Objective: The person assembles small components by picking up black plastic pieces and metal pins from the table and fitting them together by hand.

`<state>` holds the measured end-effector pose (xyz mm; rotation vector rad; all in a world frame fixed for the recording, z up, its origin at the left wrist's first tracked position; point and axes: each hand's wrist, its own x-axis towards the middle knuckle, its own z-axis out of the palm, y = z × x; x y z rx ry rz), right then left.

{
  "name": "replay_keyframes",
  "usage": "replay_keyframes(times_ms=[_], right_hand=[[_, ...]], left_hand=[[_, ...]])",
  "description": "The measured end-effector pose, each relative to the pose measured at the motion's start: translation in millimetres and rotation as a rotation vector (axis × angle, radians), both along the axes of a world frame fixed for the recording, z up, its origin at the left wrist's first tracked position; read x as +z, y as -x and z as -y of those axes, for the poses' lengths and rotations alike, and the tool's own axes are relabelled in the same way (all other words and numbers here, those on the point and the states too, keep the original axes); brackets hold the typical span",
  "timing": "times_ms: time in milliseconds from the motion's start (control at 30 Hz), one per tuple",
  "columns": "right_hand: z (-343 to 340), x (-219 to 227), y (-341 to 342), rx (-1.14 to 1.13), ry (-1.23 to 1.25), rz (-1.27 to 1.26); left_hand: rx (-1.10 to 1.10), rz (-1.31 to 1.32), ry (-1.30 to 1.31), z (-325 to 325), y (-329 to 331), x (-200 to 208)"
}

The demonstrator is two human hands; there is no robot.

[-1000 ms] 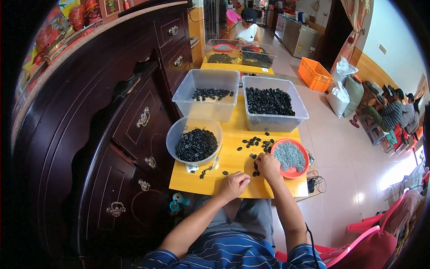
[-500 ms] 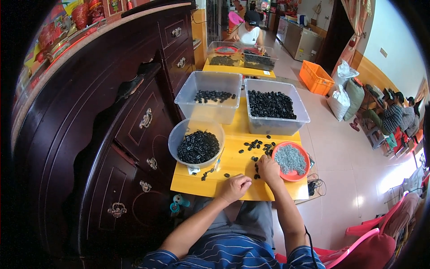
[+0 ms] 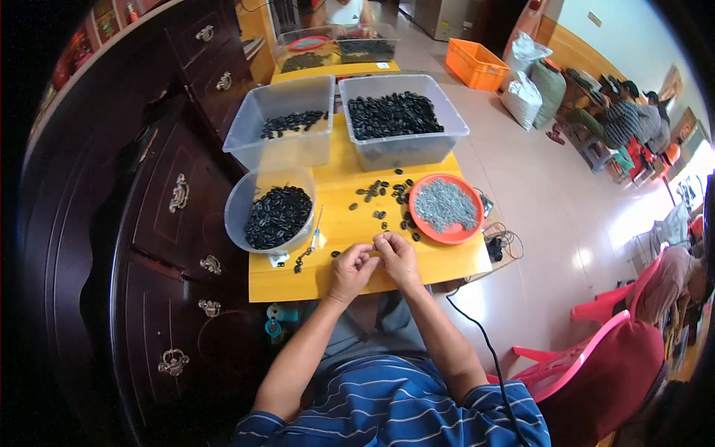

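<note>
My left hand (image 3: 351,273) and my right hand (image 3: 398,261) meet over the near part of the yellow table (image 3: 462,257). Their fingers are pinched together at the tips, and whatever lies between them is too small to make out. Just beyond my right hand, loose black oval pieces (image 3: 371,192) lie scattered. A red plate (image 3: 449,236) heaped with small grey metal pieces (image 3: 445,205) sits to the right of them. On the left stands a round clear tub (image 3: 233,216) of black ovals (image 3: 280,217). A thin screwdriver-like tool (image 3: 316,237) lies beside it, near a few linked black pieces (image 3: 301,261).
Two clear plastic bins (image 3: 242,127) (image 3: 406,153) with black pieces stand at the table's far end. A dark wooden cabinet (image 3: 156,223) borders the left. Behind, a person (image 3: 344,13) sits at another yellow table. A black cable (image 3: 480,328) hangs by my right arm; a pink chair (image 3: 573,354) stands right.
My right hand has come away from the loose black pieces by the red plate and joined my left hand. The view has tilted down and shifted right.
</note>
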<state>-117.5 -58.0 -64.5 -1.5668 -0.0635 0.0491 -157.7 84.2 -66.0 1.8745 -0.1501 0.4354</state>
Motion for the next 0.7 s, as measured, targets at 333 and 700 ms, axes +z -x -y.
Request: replay_keyframes(times_ms=[333,700], right_hand=[[13.7,9.1,14.5,0.076,0.183,0.109],[106.7,62.9,-41.6,-0.18,0.802,0.327]], left_hand=[[-0.022,-0.014,-0.023,0.9,0.5,2.2],[0.013,0.002,-0.044,-0.1,-1.1,-1.4]])
